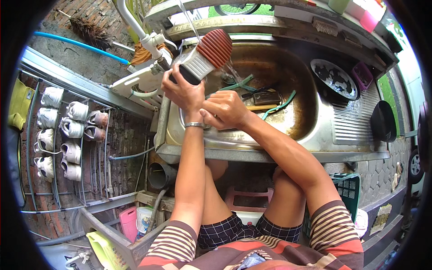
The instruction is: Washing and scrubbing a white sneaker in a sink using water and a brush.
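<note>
My left hand grips a sandal with a ridged sole, red-brown at one end, pale grey in the middle and black at the end I hold. Water from above runs onto it over the left side of the steel sink. My right hand is curled beside my left wrist, below the sandal; whether it holds anything is hidden. In the basin lie green straps, a dark brush-like block and a yellow handle.
A white tap stands at the sink's left. A dark wet pan, a purple basket and a black bowl are at the right. Shoes hang on a wire rack at left. A scrubbing brush lies on the back ledge.
</note>
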`<state>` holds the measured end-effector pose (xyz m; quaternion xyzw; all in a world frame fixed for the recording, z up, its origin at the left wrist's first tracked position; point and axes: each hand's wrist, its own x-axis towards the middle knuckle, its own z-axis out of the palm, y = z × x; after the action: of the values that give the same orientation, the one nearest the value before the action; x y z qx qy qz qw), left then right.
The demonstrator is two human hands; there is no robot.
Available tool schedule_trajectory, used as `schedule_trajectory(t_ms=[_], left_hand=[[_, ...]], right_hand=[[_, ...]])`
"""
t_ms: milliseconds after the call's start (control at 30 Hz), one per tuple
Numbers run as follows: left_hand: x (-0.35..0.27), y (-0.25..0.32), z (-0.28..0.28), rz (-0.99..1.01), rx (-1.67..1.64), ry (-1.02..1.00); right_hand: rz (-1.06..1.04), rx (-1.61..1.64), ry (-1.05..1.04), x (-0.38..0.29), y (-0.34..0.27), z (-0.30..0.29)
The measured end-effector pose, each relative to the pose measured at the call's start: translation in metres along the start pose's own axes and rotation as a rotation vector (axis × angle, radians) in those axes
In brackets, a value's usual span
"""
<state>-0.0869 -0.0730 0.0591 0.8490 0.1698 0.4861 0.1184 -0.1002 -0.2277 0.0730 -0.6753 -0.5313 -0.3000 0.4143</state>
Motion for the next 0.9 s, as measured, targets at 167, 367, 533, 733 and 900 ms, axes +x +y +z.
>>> schedule_trajectory(t_ms=[167, 367, 533, 733, 900], left_hand=[[0.001, 0.001, 0.002, 0.000, -0.023, 0.026], [0.003, -0.012, -0.002, -0.006, -0.162, 0.142], [-0.001, -0.022, -0.004, -0.170, -0.357, 0.175], [0.003, -0.023, -0.011, -0.359, -0.545, 0.210], [0.005, -0.016, -0.016, -0.360, -0.582, 0.203]], right_hand=[[0.060, 0.031, 0.036, 0.000, 0.007, -0.005], [0.087, 0.020, 0.098, 0.005, 0.009, -0.014], [0.148, 0.020, 0.062, -0.004, 0.015, -0.014], [0.157, 0.044, 0.098, -0.003, 0.014, -0.010], [0.173, 0.052, 0.084, -0.001, 0.013, -0.003]])
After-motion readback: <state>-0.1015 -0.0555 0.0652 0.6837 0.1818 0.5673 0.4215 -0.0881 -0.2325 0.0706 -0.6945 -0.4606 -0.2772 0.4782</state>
